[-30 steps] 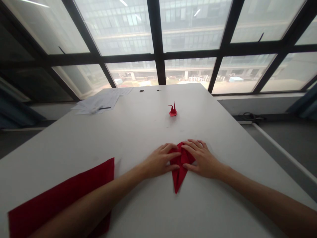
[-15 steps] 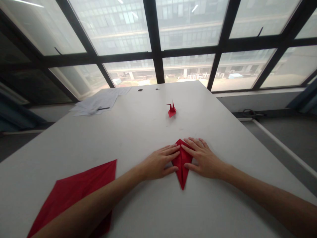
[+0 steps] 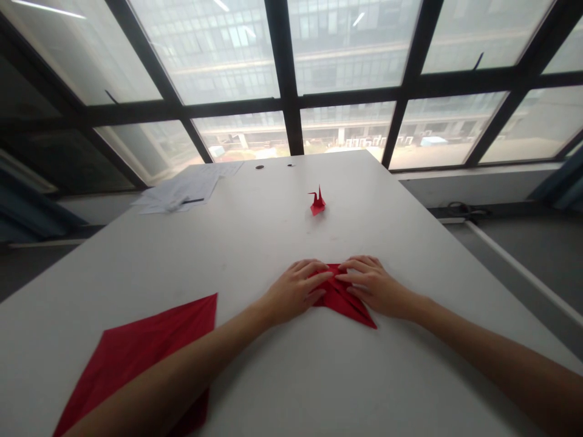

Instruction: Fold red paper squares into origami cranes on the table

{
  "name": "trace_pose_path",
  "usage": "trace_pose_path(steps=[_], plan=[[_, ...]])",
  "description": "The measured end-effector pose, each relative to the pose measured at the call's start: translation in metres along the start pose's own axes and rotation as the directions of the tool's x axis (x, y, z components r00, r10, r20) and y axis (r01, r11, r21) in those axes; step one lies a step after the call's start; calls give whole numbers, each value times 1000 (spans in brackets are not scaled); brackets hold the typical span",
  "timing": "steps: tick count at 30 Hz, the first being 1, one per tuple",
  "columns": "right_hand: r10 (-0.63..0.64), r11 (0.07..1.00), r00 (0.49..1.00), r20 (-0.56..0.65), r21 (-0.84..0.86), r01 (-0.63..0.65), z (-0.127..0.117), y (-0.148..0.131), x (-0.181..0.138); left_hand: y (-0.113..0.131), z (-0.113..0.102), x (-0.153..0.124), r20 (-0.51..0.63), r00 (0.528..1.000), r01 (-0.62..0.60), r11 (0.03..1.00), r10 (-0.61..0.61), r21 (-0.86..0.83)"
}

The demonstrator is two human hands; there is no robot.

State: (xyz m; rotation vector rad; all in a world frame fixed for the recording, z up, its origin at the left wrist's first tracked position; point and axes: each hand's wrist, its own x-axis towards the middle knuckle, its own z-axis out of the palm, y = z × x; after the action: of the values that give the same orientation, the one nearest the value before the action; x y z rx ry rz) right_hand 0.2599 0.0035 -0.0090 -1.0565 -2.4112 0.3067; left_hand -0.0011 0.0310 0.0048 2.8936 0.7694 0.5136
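A folded piece of red origami paper (image 3: 342,300) lies on the white table between my hands, one pointed end slanting toward the lower right. My left hand (image 3: 298,289) has its fingers bent over the paper's left side, thumb near the lower edge. On the other side, my right hand (image 3: 374,284) grips the paper's right part, fingertips close to the middle. The fingers cover much of the upper folds. Beyond them stands a small finished red paper crane (image 3: 317,203). A larger red paper sheet (image 3: 146,343) lies at the left, partly under my left forearm.
White papers (image 3: 182,187) with a dark pen (image 3: 193,201) on them lie at the table's far left. The white table (image 3: 255,243) reaches toward large windows (image 3: 346,45). Dark cables (image 3: 464,209) sit on the floor at the right.
The folded paper has turned from pointing straight toward me to slanting lower right. My fingers, which lay flatter on it, are now more bent around its sides.
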Motion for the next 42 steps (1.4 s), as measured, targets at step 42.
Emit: trace_pose_path(steps=[42], plan=[[115,991,985,-132,84,-104,-3,2,-3,-6,13,0,-26,995,84,953,-96,-291]])
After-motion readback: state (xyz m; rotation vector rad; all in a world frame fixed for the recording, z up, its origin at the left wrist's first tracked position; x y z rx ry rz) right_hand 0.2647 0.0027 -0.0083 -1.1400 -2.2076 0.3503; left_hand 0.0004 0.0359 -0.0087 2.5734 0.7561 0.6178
